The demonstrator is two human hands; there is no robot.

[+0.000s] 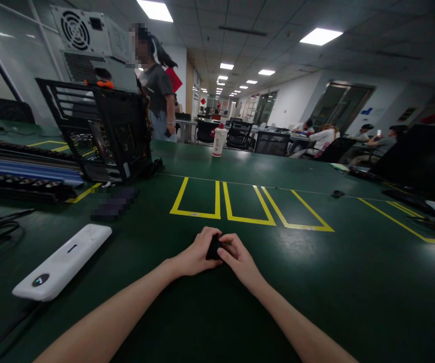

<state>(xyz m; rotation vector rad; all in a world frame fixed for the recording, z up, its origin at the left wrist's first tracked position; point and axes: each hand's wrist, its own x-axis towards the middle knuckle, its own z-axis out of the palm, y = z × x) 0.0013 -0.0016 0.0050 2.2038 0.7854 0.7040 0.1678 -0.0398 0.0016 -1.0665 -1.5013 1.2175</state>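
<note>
- My left hand [199, 253] is curled, its fingers and thumb closed around the left side of a small black object [213, 248].
- My right hand [241, 258] is partly closed, thumb and fingertips gripping the object's right side.
- I see the object between both hands at the middle of the green table [315, 277], just on my side of the yellow outlines [249, 220]; the fingers hide much of it, and I cannot tell what it is.
- To my left lies a white device [64, 262], with a blurred dark item [114, 203] beyond it.
- Farther left stands an open computer case [121, 136].
- Beyond the outlines, a cup [219, 141] stands upright near the far edge.
- A person [159, 93] stands behind the table, beside the case from my view.
</note>
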